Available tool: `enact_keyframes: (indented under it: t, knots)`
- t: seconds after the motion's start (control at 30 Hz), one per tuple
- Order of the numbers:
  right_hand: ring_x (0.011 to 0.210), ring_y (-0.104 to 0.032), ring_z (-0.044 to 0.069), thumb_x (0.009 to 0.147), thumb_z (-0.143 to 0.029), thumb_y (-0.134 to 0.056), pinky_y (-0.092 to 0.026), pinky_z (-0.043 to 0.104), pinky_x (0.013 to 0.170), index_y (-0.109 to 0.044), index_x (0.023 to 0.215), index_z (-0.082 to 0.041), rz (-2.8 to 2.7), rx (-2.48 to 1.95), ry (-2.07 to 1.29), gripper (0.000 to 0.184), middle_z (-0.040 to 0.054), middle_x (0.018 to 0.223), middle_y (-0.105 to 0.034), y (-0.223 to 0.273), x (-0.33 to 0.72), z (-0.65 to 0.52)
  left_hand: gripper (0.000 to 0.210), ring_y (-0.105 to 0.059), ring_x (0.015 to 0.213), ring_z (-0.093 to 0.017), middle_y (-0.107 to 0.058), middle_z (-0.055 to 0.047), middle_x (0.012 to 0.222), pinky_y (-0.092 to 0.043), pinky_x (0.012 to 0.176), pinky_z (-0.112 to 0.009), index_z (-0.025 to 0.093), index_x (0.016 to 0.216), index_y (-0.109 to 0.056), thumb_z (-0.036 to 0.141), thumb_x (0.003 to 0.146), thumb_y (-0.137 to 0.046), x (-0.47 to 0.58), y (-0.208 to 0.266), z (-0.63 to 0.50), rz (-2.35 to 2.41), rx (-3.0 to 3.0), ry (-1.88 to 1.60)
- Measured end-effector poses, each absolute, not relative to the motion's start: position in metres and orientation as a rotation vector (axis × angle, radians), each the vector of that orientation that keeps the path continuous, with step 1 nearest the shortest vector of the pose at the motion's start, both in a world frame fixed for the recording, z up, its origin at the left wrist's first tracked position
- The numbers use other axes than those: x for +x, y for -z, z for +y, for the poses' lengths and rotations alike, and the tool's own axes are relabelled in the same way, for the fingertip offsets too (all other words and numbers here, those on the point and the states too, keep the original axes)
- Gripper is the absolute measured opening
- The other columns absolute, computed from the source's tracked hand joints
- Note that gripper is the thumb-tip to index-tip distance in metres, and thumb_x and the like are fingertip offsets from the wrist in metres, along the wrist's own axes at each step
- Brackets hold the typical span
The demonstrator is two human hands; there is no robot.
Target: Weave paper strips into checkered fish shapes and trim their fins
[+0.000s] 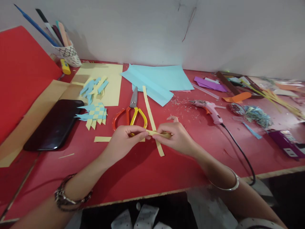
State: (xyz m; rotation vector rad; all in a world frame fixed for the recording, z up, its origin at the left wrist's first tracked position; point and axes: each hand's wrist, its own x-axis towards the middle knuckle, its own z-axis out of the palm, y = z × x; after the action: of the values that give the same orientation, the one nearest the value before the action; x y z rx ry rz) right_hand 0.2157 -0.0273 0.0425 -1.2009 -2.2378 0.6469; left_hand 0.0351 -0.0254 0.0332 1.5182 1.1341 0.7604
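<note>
Both hands pinch one yellow paper strip [152,133] above the red table. My left hand [126,140] has its thumb and fingers closed on the strip's left part. At the strip's right part, my right hand [176,135] is closed on it too, one finger raised. A longer yellow strip [149,108] lies slanting behind and under the hands, and another yellow strip [102,139] lies flat by my left hand. Just beyond my left hand rest scissors [133,100] with red and yellow handles. A woven blue and yellow paper piece [95,114] lies further left.
A black phone [54,124] and brown paper [35,117] lie at left. Yellow sheet [114,86], blue paper [164,78] and pen cup [70,55] stand or lie along the wall. Right are a pink glue gun [209,109] with its cord, a thread bundle [257,116] and a purple box [286,143].
</note>
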Motion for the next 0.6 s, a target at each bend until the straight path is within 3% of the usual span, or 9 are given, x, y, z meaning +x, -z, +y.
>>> enact_keyframes:
  t: [0.27, 0.6]
  knots:
    - [0.047, -0.043, 0.005, 0.077, -0.026, -0.054, -0.028, 0.029, 0.073, -0.051, 0.058, -0.017, -2.18, -1.172, -0.609, 0.021, -0.0062, 0.054, -0.056, -0.041, 0.226, -0.02, 0.017, -0.064, 0.068, -0.012, -0.071, 0.0, 0.069, -0.05, 0.064, -0.018, 0.02, 0.068, -0.068, 0.032, 0.073, -0.057, 0.031, -0.038, -0.023, 1.215, 1.497, -0.785]
    - [0.05, -0.043, 0.008, 0.073, -0.026, -0.057, -0.032, 0.026, 0.059, -0.052, 0.056, -0.018, -2.041, -1.309, -0.553, 0.019, -0.004, 0.053, -0.054, -0.048, 0.24, -0.01, 0.019, -0.054, 0.052, -0.01, -0.068, 0.0, 0.064, -0.044, 0.048, -0.017, 0.021, 0.07, -0.067, 0.036, 0.071, -0.055, 0.016, -0.042, -0.014, 1.474, 1.547, -0.9]
